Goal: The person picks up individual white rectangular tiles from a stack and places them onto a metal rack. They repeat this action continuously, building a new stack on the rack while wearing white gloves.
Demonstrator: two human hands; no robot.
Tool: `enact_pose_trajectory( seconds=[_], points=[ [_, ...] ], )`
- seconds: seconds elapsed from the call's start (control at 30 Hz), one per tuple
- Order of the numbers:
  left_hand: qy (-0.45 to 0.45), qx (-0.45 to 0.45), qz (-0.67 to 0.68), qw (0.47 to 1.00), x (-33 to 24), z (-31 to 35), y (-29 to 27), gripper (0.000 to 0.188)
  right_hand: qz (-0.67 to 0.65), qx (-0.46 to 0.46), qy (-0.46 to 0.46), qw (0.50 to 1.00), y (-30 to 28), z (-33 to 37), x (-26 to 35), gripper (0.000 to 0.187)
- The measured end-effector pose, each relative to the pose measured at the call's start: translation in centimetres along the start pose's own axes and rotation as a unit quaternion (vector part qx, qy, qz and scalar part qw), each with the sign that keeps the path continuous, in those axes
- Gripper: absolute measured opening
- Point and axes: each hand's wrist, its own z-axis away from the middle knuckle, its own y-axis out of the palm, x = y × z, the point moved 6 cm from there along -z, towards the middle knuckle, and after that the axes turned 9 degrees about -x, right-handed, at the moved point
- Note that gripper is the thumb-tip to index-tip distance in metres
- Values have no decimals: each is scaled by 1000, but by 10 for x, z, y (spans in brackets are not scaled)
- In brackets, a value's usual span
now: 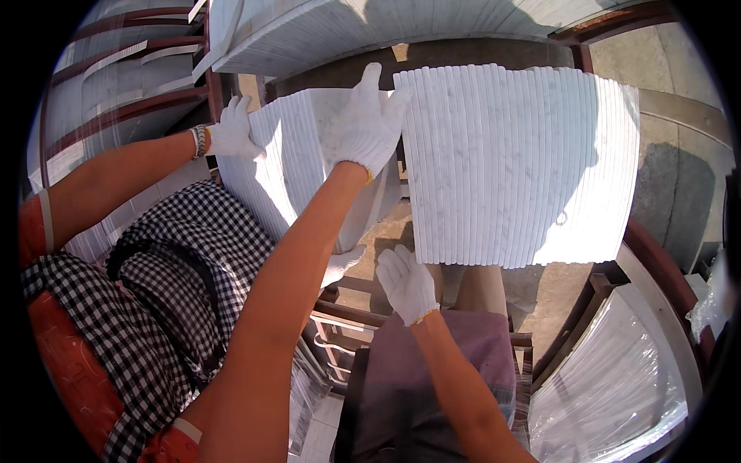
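Observation:
My right hand [407,287], in a white knit glove, is open with fingers stretched out beside the lower left corner of a row of thin white marble-like slabs [517,170] packed on edge. My left hand [342,266], also gloved, shows only in part at the lower edge of a second slab row [285,147]; a co-worker's forearm covers the rest. Its visible fingers look stretched out. The co-worker's gloved right hand [369,127] lies across the top of the second row, near the gap between both rows. Their other glove [235,133] touches that row's far left side.
The co-worker in a checkered apron [193,255] stands close on my left. A longer slab row [386,31] lies beyond. Dark red metal rails [139,116] run at the left. At the lower right sits a plastic-wrapped stack [614,378]. Concrete floor [664,69] shows at the right.

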Motion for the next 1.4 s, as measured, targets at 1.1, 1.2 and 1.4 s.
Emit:
enact_pose_trajectory(
  seconds=[1.1,1.2,1.4],
  points=[
    [175,-155,-248,940,51,-32,-42,44,109,41,12,993,59,-77,-31,55],
    [73,-149,-162,973,56,-26,-38,56,85,75,37,993,65,-67,-29,54],
    [-76,-165,36,983,86,-25,-30,88,-10,166,94,982,77,-61,-36,56]
  ],
)
